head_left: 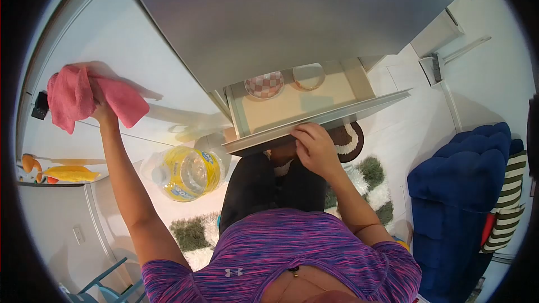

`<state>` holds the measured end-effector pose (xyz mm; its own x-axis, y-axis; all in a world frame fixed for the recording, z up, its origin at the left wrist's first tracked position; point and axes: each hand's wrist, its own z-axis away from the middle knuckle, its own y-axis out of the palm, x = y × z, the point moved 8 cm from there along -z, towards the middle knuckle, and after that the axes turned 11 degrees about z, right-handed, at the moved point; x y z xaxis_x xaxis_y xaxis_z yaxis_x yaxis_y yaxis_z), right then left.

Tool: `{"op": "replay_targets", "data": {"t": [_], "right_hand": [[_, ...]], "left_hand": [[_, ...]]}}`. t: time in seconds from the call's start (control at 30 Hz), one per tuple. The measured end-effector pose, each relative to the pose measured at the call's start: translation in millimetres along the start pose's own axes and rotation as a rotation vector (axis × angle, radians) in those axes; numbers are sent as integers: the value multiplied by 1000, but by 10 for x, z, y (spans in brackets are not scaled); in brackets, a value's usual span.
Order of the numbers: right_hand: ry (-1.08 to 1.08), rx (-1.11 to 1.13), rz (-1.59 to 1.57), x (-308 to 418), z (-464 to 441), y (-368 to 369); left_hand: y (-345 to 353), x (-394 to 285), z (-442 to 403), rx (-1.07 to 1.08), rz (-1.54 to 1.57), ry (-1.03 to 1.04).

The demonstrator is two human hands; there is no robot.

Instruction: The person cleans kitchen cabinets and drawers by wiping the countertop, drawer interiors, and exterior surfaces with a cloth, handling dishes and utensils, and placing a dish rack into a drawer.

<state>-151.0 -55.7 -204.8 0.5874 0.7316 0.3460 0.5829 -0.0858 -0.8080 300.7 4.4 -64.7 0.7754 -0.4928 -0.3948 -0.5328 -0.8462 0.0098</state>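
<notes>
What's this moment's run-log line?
Left hand: holding pink cloth | Right hand: touching drawer front | Drawer: open, checkered bowl inside

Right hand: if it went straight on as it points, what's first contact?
The drawer front, which the right hand already appears to touch. Past that edge, the line seems to run toward the checkered bowl; depth is unclear.

The left arm [128,182] reaches far out to the left, nearly straight. The left hand [103,111] is mostly hidden. The right arm [355,196] is nearer the body [281,235]. The right hand [318,150] has its back up and its fingers [305,129] bent.
</notes>
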Motion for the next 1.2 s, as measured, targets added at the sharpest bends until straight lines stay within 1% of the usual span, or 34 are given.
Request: {"op": "replay_targets", "data": {"t": [0.03, 0.07, 0.1, 0.13, 0.17, 0.2, 0.23, 0.27, 0.3, 0.33, 0.37, 0.4, 0.43, 0.47, 0.5, 0.53, 0.6, 0.63, 0.67, 0.7, 0.73, 0.77, 0.83, 0.87, 0.9, 0.93, 0.97, 1.0, 1.03, 1.07, 1.1, 1.2], "right_hand": [[3, -1, -107, -67, 22, -42], [5, -5, -108, -134, 41, -120], [55, -65, -148, -241, 62, -262], [110, -134, -190, -312, 67, -381], [129, -151, -196, -273, 63, -484], [168, -120, -326, -222, 50, -578], [201, -85, -454, -186, 59, -635], [215, -93, -455, -107, 70, -654], [196, -90, -574, 49, 51, -607], [173, -84, -696, 158, 29, -551], [-11, -142, -669, 281, -11, -607], [85, -68, -639, 165, 74, -485], [180, 4, -608, 32, 186, -373], [181, -3, -615, -64, 248, -414], [290, 46, -690, -245, 344, -399], [400, 97, -765, -418, 456, -370], [556, -286, -672, -858, 734, -598], [804, -345, -744, -1117, 879, -629], [852, -540, -679, -1312, 921, -790], [944, -545, -672, -1418, 823, -967], [768, -665, -434, -1567, 685, -1169], [785, -648, -378, -1690, 531, -1231], [807, -646, -320, -2018, 307, -1258], [647, -552, 61, -2106, 157, -1258], [482, -443, 434, -2099, 31, -1216], [504, -460, 443, -2186, 19, -1233], [418, -375, 370, -2220, -59, -1150], [332, -290, 294, -2228, -117, -1053], [360, -303, 296, -2257, -103, -1046], [422, -307, 281, -2295, -76, -1032], [480, -306, 264, -2325, -52, -1015], [491, -341, 275, -2333, -43, -1019]], "left_hand": [[-29, 2, 42, -27, 98, -20], [-125, 115, 181, -68, 186, -128], [-237, 201, 371, -106, 274, -234], [-139, -3, 542, -16, 284, -244], [36, -323, 738, 84, 294, -255], [107, -629, 909, 108, 304, -248], [444, -742, 1292, 416, 379, -629], [848, -952, 1792, 723, 435, -1013], [1317, -1725, 1508, 765, 432, -481], [1774, -2178, 1520, 1271, 511, -257], [2056, -2375, 1687, 1513, 662, -389], [2191, -2490, 1709, 1490, 658, -341], [2281, -2456, 1710, 1499, 653, -340], [2389, -2417, 1817, 1629, 796, -494], [2476, -2371, 1919, 1750, 940, -661], [2523, -2140, 2017, 1805, 954, -943], [2629, -1579, 2476, 1685, 902, -1702], [2685, -1212, 2729, 1579, 781, -1927], [2709, -857, 3028, 1451, 650, -2141], [2777, -462, 3281, 1303, 493, -2122], [2813, -105, 3508, 1155, 346, -2088], [2878, 83, 3700, 1163, 339, -2090], [2680, 690, 3932, 1030, -312, -2051], [2671, 912, 4106, 1047, -318, -2037], [2614, 1134, 4283, 949, -280, -2077], [2621, 1272, 4394, 856, -240, -2109], [2639, 1296, 4467, 889, -247, -2086], [2745, 1281, 4525, 878, -26, -2041], [2888, 1259, 4510, 863, 187, -1993], [2994, 1187, 4483, 854, 307, -1971], [3074, 1152, 4450, 848, 354, -1956], [3321, 1033, 4248, 826, 476, -1887]]}}
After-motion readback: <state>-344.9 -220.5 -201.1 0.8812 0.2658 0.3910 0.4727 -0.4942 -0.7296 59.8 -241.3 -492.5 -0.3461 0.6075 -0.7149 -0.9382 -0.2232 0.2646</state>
